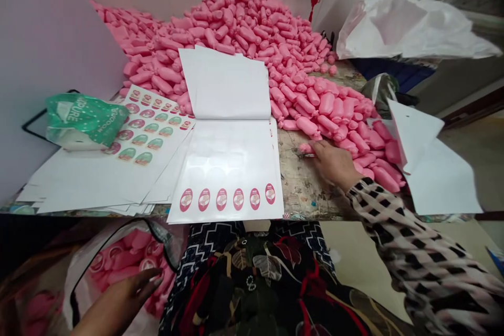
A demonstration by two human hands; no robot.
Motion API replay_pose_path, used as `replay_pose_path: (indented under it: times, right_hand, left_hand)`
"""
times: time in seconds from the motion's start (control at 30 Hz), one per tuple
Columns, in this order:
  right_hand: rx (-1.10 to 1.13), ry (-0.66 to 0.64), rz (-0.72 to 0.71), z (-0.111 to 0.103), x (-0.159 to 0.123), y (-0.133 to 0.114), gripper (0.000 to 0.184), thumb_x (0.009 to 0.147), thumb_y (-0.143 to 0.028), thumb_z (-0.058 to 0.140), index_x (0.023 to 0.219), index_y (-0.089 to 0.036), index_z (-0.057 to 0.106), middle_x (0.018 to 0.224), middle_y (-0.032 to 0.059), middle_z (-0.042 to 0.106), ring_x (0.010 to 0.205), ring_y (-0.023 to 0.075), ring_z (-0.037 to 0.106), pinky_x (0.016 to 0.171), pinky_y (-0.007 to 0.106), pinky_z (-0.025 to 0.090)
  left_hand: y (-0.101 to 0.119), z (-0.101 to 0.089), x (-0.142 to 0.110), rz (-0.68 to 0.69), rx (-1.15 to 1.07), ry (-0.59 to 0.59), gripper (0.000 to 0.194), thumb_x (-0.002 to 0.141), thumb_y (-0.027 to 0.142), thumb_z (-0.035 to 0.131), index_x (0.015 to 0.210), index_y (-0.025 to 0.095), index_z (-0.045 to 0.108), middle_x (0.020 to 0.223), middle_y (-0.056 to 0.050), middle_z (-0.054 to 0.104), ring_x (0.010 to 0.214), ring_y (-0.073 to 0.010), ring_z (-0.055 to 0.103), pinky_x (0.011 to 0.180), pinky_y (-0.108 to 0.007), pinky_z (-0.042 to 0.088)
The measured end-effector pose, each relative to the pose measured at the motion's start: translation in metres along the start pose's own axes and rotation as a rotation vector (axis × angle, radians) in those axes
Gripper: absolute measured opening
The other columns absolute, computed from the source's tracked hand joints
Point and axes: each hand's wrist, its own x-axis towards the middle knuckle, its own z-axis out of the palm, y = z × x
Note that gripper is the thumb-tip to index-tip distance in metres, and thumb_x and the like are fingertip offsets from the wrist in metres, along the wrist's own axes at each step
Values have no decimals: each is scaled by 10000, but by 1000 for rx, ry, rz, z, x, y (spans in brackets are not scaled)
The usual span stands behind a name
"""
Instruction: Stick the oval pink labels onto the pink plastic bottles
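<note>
A pink bottle (pixel 305 148) is pinched by the half-curled right hand (pixel 333 164) above the table (pixel 297 186); the left hand (pixel 132 291) is held loosely open over bagged bottles (pixel 132 254).

A single pink bottle (pixel 305 148), glossy and partly hidden, lies at the near fringe of the heap, its visible end pointing toward the tabletop's (pixel 301 194) left edge. The heap of pink bottles (pixel 252 21), jumbled every which way, rises along the back edge and trails down to near the front edge on the right. A sticker sheet (pixel 220 168) lies flat at the front edge, six oval stickers (pixel 221 199) left along its near side (the rest shows only faint outlines). Below the front edge, toward the left corner, labelled bottles (pixel 126 273) fill an open bag (pixel 74 262).
</note>
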Motion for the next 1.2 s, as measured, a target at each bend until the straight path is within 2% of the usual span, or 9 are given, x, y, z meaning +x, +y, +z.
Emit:
replay_pose_path:
  times: [0.17, 0.27, 0.37, 0.47, 0.67, 0.77, 0.9, 1.03, 1.2]
  right_hand:
    - [331, 250, -384, -21, -38, -62, 372, 861, -189, 470, 1224, -216, 544, 1277, 66, 567, 958, 192, 613, 711, 289, 492]
    - [378, 340, -572, -28, -62, -86, 399, 881, -164, 451, 1251, -282, 544, 1309, 45, 553, 879, 167, 628, 694, 295, 493]
    - [439, 297, -644, -29, -78, -90, 423, 892, -197, 472, 1280, -359, 522, 1357, 31, 510, 838, 161, 625, 678, 311, 487]
    - [599, 197, -581, -24, -85, -87, 382, 886, -233, 506, 1226, -394, 571, 1307, 27, 550, 816, 161, 621, 706, 334, 495]
    - [660, 115, -612, -17, -87, -93, 458, 853, -163, 491, 1265, -358, 538, 1340, 30, 520, 945, 193, 609, 772, 358, 503]
    - [793, 118, -610, -27, -85, -97, 500, 825, -95, 462, 1273, -309, 523, 1353, 44, 496, 1026, 185, 585, 826, 353, 497]
    - [1047, 114, -404, -40, -81, -99, 359, 867, -164, 492, 1202, -265, 569, 1142, 60, 597, 1035, 165, 564, 865, 336, 473]
    - [1193, -143, -287, -36, -81, -97, 244, 829, -286, 610, 1067, -250, 648, 973, 38, 647, 909, 161, 588, 811, 320, 467]
    - [1613, -370, 60, -20, -92, -107, 260, 767, -377, 671, 979, -228, 649, 929, 14, 659, 824, 148, 600, 750, 300, 480]
  left_hand:
    - [123, -22, -20, 183, -498, -235, 380, 802, 500, 557, 1103, 293, 657, 945, -30, 704, 758, -175, 615, 707, -271, 471]
    - [186, -12, -5, 248, -915, -340, 412, 864, 446, 511, 1218, 242, 566, 1026, -85, 671, 788, -164, 627, 738, -305, 483]
    - [220, 7, 11, 313, -1136, -546, 439, 894, 457, 459, 1225, 183, 548, 1005, -123, 660, 786, -168, 637, 755, -339, 495]
    - [232, 19, 18, 304, -1189, -689, 399, 892, 450, 471, 1110, 144, 605, 922, -116, 664, 729, -148, 628, 694, -302, 501]
    - [233, 24, 15, 216, -1206, -742, 318, 864, 433, 523, 1047, 175, 559, 756, -47, 614, 658, -159, 631, 595, -293, 507]
    - [231, 26, 14, 210, -1174, -650, 322, 848, 451, 533, 1003, 170, 541, 688, -23, 576, 579, -133, 594, 513, -240, 449]
    - [230, 32, 12, 311, -949, -430, 297, 777, 352, 640, 999, 169, 563, 701, 23, 552, 508, -53, 463, 485, -193, 357]
    - [230, 37, 11, 377, -762, -237, 453, 658, 258, 746, 1028, 194, 494, 719, 47, 574, 586, -70, 481, 556, -199, 371]
    - [234, 39, 7, 413, -876, -264, 449, 594, 222, 788, 962, 192, 533, 827, 21, 593, 714, -109, 552, 658, -241, 435]
